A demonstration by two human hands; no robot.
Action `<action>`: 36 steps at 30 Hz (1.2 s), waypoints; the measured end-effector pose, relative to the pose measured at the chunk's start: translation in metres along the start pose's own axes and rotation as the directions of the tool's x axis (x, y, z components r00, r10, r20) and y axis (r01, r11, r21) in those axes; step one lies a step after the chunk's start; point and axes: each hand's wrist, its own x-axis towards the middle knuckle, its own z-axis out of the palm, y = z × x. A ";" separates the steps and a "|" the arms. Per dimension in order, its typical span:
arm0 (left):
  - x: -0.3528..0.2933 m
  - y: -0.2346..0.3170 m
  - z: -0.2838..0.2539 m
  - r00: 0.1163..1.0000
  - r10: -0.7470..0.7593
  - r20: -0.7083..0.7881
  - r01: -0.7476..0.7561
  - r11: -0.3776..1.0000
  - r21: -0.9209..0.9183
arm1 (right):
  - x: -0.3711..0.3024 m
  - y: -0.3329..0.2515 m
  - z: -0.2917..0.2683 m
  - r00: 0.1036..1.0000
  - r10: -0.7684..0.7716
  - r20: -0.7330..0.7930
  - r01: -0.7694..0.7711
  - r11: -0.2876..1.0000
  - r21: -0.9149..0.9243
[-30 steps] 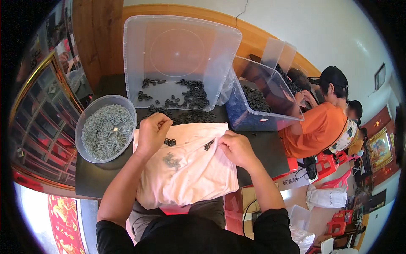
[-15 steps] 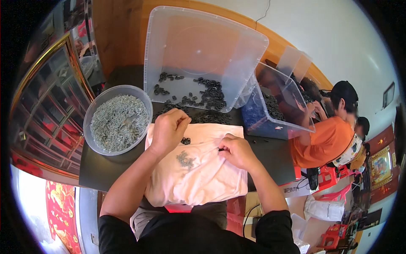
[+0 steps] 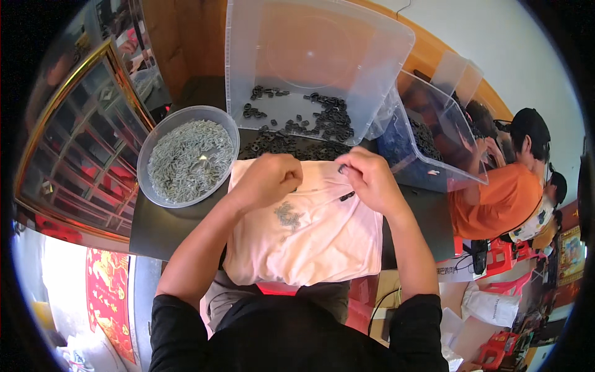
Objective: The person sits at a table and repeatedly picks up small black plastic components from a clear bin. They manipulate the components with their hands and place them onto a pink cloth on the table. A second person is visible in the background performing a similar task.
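At the middle of the view, a pale pink cloth [image 3: 304, 254] covers part of a dark desk [image 3: 180, 239] and reaches down toward the person's lap at six o'clock. Toward ten o'clock on the cloth, the left hand [image 3: 271, 178] is bent over with its fingers curled narrowly together; whether they hold anything I cannot tell. At three o'clock, the right hand [image 3: 370, 177] pinches a small black part [image 3: 341, 168] between thumb and finger. Just below that hand, toward four o'clock, another black piece [image 3: 347, 196] lies on the cloth. A grey mark [image 3: 288, 216] shows on the fabric toward six.

Loose black parts [image 3: 322, 150] are strewn across the desk at twelve o'clock, beside a large clear bin [image 3: 316, 62] tipped open toward the person, with more of them inside. Between nine and ten stands a round tub [image 3: 142, 162] of silvery metal pieces [image 3: 186, 164]. A bluish bin [image 3: 403, 158] holding dark parts sits at two, and past it, at three, is a co-worker in an orange shirt [image 3: 496, 198].
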 end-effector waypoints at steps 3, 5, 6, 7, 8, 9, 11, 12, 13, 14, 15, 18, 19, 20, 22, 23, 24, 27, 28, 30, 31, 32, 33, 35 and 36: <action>0.001 0.002 0.019 0.997 0.067 -0.024 -0.062 0.986 0.152 | 0.005 0.019 0.019 0.982 0.153 -0.108 -0.108 0.935 0.337; 0.001 0.004 0.035 0.989 0.126 -0.078 -0.100 0.955 0.280 | 0.002 0.028 0.030 0.964 0.238 -0.120 -0.159 0.874 0.460; 0.002 0.005 0.040 0.984 0.163 -0.074 -0.126 0.922 0.365 | 0.001 0.030 0.033 0.953 0.279 -0.119 -0.183 0.842 0.507; 0.002 0.005 0.046 0.978 0.199 -0.067 -0.149 0.885 0.442 | -0.002 0.032 0.035 0.941 0.321 -0.111 -0.211 0.809 0.549; 0.001 0.006 0.049 0.978 0.200 -0.067 -0.144 0.863 0.485 | -0.003 0.030 0.036 0.926 0.358 -0.121 -0.229 0.785 0.576; 0.001 0.005 0.050 0.981 0.189 -0.040 -0.145 0.857 0.495 | -0.006 0.031 0.039 0.921 0.366 -0.134 -0.224 0.778 0.587; 0.001 0.002 0.053 0.985 0.173 -0.010 -0.144 0.848 0.510 | -0.008 0.033 0.041 0.918 0.366 -0.154 -0.210 0.777 0.594; 0.002 0.002 0.055 0.987 0.157 -0.021 -0.126 0.862 0.492 | -0.009 0.031 0.039 0.916 0.367 -0.159 -0.205 0.771 0.603; 0.003 0.002 0.055 0.990 0.136 -0.030 -0.105 0.870 0.482 | -0.009 0.026 0.037 0.916 0.365 -0.164 -0.193 0.761 0.619; 0.002 0.002 0.055 0.993 0.115 -0.038 -0.084 0.878 0.472 | -0.008 0.024 0.038 0.916 0.364 -0.169 -0.181 0.751 0.636; 0.001 0.002 0.055 0.997 0.068 -0.037 -0.043 0.887 0.461 | -0.009 0.025 0.041 0.915 0.361 -0.179 -0.170 0.749 0.640; 0.002 0.004 0.053 0.999 -0.021 -0.025 0.029 0.912 0.409 | -0.011 0.025 0.045 0.897 0.379 -0.225 -0.156 0.751 0.641; 0.003 0.005 0.051 0.999 -0.031 -0.023 0.038 0.921 0.387 | -0.011 0.025 0.046 0.885 0.399 -0.239 -0.162 0.747 0.645; 0.002 0.006 0.050 0.999 -0.042 -0.020 0.047 0.930 0.364 | -0.010 0.024 0.047 0.873 0.418 -0.252 -0.168 0.742 0.649; 0.001 0.006 0.052 0.998 -0.044 -0.052 0.060 0.927 0.370 | -0.009 0.018 0.047 0.853 0.451 -0.264 -0.168 0.715 0.678; 0.001 0.006 0.052 0.997 -0.045 -0.070 0.068 0.926 0.372 | -0.008 0.015 0.047 0.843 0.466 -0.269 -0.168 0.702 0.692; 0.000 0.006 0.051 0.997 -0.063 -0.049 0.077 0.921 0.382 | -0.008 0.015 0.048 0.846 0.470 -0.253 -0.186 0.704 0.685; 0.002 0.007 0.050 0.994 -0.105 -0.007 0.100 0.916 0.388 | -0.009 0.015 0.047 0.861 0.451 -0.233 -0.215 0.741 0.636; 0.002 0.007 0.051 0.993 -0.117 -0.007 0.110 0.916 0.387 | -0.009 0.016 0.048 0.874 0.422 -0.242 -0.200 0.765 0.612; 0.002 0.006 0.051 0.994 -0.095 -0.046 0.105 0.939 0.328 | -0.007 0.014 0.047 0.883 0.406 -0.235 -0.197 0.775 0.600; 0.002 0.004 0.052 0.994 -0.063 -0.085 0.084 0.958 0.274 | -0.007 0.012 0.047 0.879 0.421 -0.223 -0.209 0.761 0.614; 0.002 0.003 0.052 0.992 -0.033 -0.125 0.060 0.974 0.219 | -0.007 0.010 0.047 0.875 0.436 -0.210 -0.222 0.747 0.627; 0.002 0.002 0.049 0.987 -0.087 -0.135 0.101 0.989 0.106 | -0.006 0.010 0.047 0.876 0.437 -0.205 -0.225 0.745 0.628; 0.004 0.002 0.042 0.973 -0.188 -0.133 0.173 0.978 -0.118 | -0.006 0.014 0.046 0.876 0.439 -0.201 -0.226 0.740 0.633; 0.004 -0.001 0.041 0.968 -0.213 -0.132 0.179 0.957 -0.231 | -0.005 0.014 0.045 0.882 0.433 -0.185 -0.221 0.728 0.649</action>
